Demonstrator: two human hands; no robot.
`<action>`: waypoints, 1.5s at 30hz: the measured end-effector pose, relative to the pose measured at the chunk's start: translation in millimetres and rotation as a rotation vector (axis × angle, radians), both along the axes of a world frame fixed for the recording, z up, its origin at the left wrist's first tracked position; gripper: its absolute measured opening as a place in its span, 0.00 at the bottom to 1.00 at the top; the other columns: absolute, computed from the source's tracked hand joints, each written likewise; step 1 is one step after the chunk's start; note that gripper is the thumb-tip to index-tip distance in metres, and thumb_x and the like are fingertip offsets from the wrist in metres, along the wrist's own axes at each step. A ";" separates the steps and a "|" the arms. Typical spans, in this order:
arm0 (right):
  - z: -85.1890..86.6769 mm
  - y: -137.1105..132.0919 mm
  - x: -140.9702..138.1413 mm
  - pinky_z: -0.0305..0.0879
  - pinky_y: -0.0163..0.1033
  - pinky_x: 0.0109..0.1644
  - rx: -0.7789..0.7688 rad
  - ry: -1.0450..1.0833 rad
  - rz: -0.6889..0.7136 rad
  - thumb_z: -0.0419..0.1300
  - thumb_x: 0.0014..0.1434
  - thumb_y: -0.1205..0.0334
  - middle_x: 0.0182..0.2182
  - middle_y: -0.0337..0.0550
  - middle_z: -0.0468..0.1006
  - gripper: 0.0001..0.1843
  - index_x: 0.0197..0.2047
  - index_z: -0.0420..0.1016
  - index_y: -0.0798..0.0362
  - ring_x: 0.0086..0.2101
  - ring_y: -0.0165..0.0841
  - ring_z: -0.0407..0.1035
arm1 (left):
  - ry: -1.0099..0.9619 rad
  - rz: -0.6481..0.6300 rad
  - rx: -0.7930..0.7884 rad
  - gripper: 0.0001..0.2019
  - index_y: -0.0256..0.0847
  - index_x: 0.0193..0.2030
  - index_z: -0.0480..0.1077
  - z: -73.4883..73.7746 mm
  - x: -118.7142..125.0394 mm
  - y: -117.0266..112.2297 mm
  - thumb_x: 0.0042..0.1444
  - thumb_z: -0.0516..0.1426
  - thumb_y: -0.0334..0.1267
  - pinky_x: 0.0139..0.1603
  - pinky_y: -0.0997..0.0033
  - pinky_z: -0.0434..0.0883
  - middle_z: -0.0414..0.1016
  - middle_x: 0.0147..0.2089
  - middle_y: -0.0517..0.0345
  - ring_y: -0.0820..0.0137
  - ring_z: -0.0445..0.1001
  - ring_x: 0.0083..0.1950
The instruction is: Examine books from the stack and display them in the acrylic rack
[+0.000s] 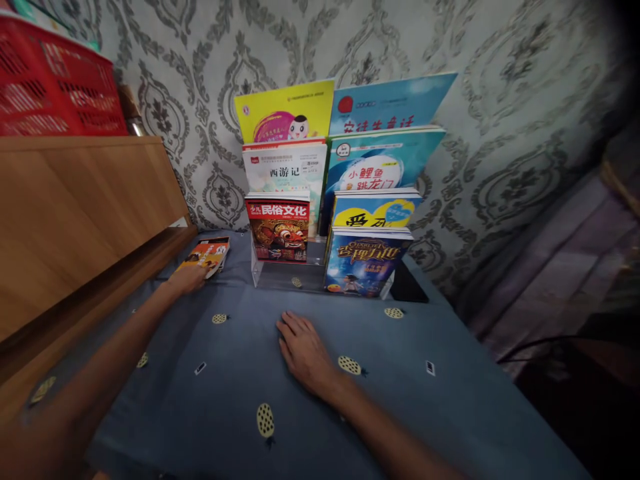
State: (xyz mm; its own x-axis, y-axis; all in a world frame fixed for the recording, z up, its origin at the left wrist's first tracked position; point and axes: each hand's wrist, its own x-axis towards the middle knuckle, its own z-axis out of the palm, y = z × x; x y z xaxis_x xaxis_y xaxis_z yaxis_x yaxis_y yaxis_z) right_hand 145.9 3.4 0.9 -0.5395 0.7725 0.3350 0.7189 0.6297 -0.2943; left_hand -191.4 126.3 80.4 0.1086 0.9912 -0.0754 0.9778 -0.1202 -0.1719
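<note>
At the far left of the cloth, my left hand [190,277] is closed on the near edge of an orange and yellow book [209,252], which lies low by the wooden side. My right hand [304,348] rests palm down on the blue cloth [300,420], fingers stretched out and holding nothing. Just beyond it stands a clear tiered book rack [290,277]. On its left side are a red folk-culture book [280,230], a white book [285,167] and a yellow book [285,113]. Its right side bears a dark blue book [367,263] in front of several others.
A wooden cabinet or headboard [85,220] borders the left, with a red plastic basket [60,83] on top. Patterned wallpaper [200,100] backs the rack. A dark flat object [413,283] lies behind its right end, and a curtain [540,267] hangs at right.
</note>
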 end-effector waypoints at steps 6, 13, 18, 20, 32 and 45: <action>-0.5 -0.5 0.9 0.62 0.53 0.65 0.000 0.011 -0.006 0.50 0.67 0.67 0.61 0.58 0.72 0.21 0.59 0.74 0.57 0.62 0.44 0.65 | 0.103 -0.058 -0.126 0.20 0.41 0.55 0.73 1.6 34.3 -61.6 0.54 0.58 0.38 0.56 0.53 0.69 0.80 0.50 0.39 0.50 0.77 0.54; 4.1 -2.2 1.1 0.60 0.52 0.67 -0.022 -0.015 -0.006 0.51 0.67 0.66 0.61 0.58 0.72 0.21 0.60 0.73 0.58 0.63 0.44 0.64 | -0.066 0.040 -0.091 0.24 0.43 0.60 0.70 17.7 20.4 -75.4 0.66 0.47 0.51 0.54 0.57 0.71 0.77 0.56 0.44 0.52 0.75 0.57; 7.1 -3.3 1.2 0.59 0.50 0.68 -0.046 -0.015 -0.003 0.52 0.67 0.66 0.62 0.58 0.71 0.20 0.59 0.73 0.58 0.63 0.43 0.63 | -0.247 0.231 0.161 0.28 0.35 0.68 0.58 -37.7 -9.1 -42.0 0.67 0.45 0.49 0.65 0.58 0.64 0.64 0.69 0.41 0.55 0.63 0.69; 7.0 -2.8 1.4 0.58 0.50 0.68 -0.062 -0.011 0.002 0.52 0.67 0.66 0.62 0.59 0.71 0.20 0.59 0.73 0.59 0.64 0.43 0.62 | -0.295 0.228 0.159 0.28 0.37 0.68 0.59 -60.2 -16.5 -36.3 0.67 0.44 0.51 0.67 0.58 0.61 0.62 0.70 0.43 0.56 0.59 0.72; -5.4 3.9 4.1 0.58 0.52 0.67 -0.146 0.243 0.004 0.54 0.64 0.68 0.59 0.57 0.75 0.20 0.57 0.75 0.57 0.62 0.42 0.65 | -0.378 0.143 0.173 0.32 0.38 0.70 0.57 -86.5 6.2 -79.2 0.66 0.43 0.55 0.71 0.53 0.57 0.56 0.74 0.43 0.54 0.53 0.75; 1.4 23.5 37.8 0.61 0.49 0.65 -0.292 0.465 -0.204 0.53 0.62 0.71 0.58 0.54 0.76 0.23 0.60 0.72 0.57 0.58 0.40 0.69 | -0.482 0.083 0.187 0.32 0.37 0.69 0.60 -86.2 99.2 -120.0 0.64 0.48 0.54 0.72 0.50 0.56 0.55 0.74 0.39 0.52 0.53 0.75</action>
State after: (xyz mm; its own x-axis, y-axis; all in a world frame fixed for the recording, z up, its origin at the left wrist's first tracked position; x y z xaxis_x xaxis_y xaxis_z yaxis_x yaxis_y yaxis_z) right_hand 183.7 27.0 2.3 -0.2176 0.9410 0.2591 0.5706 0.3380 -0.7485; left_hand -92.2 6.3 -5.8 0.0076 0.9897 0.1431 0.9562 -0.0491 0.2887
